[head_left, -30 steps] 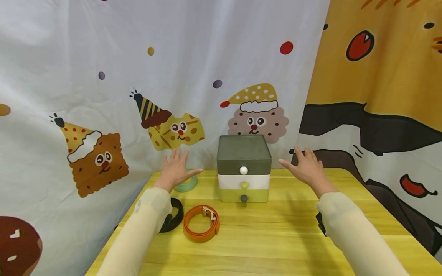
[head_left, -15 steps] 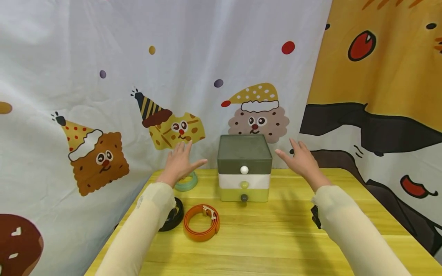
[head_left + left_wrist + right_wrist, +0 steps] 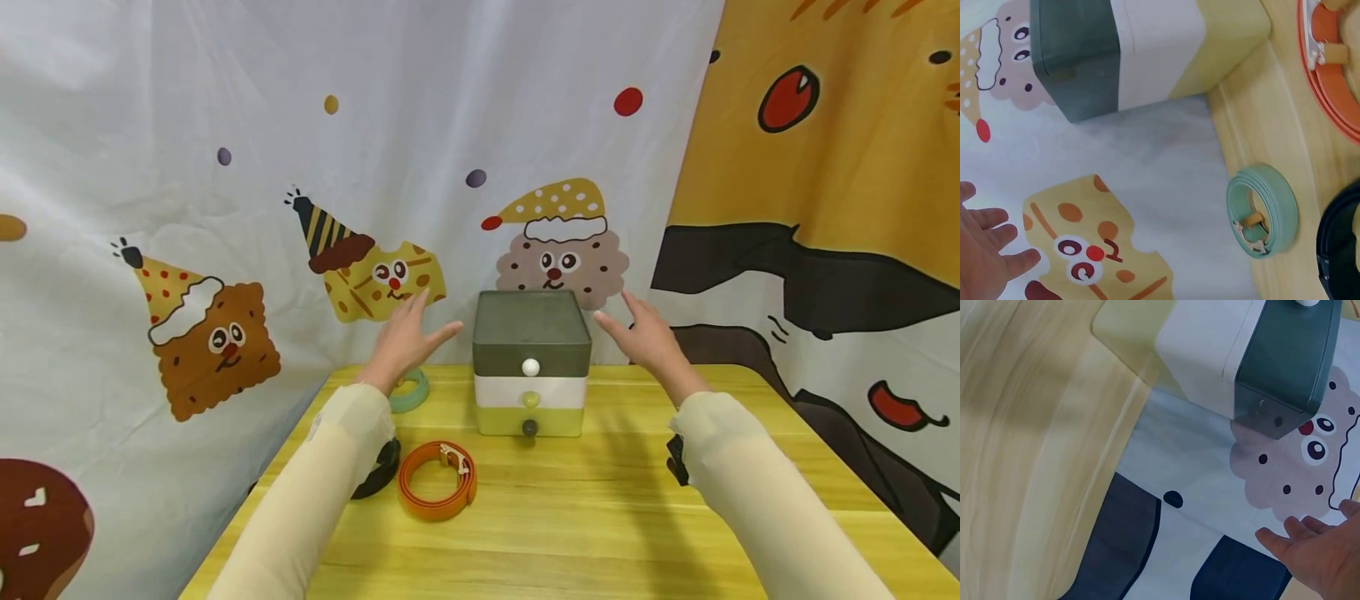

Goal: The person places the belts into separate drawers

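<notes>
A small three-tier drawer box (image 3: 531,358) stands at the back middle of the table, dark green on top, white in the middle, lime below, each drawer with a round knob. My left hand (image 3: 405,337) is raised to its left, fingers extended and thumb apart, holding nothing. On the other side my right hand (image 3: 648,337) mirrors it, also extended and holding nothing. Both hands are apart from the box. Below my left hand lie a coiled green belt (image 3: 1262,209), a coiled orange belt (image 3: 438,482) with a silver buckle, and a coiled black belt (image 3: 1338,244) partly hidden by the sleeve.
The yellow wood-grain table (image 3: 570,533) carries the box and belts. Behind it hangs a white curtain (image 3: 420,83) printed with cartoon snacks, close to the table's back edge. An orange and black printed section of cloth (image 3: 825,183) hangs at the right.
Both hands have risen a little and drawn inward toward the sides of the drawer box. The left sleeve covers more of the black belt. The box and belts have stayed in place.
</notes>
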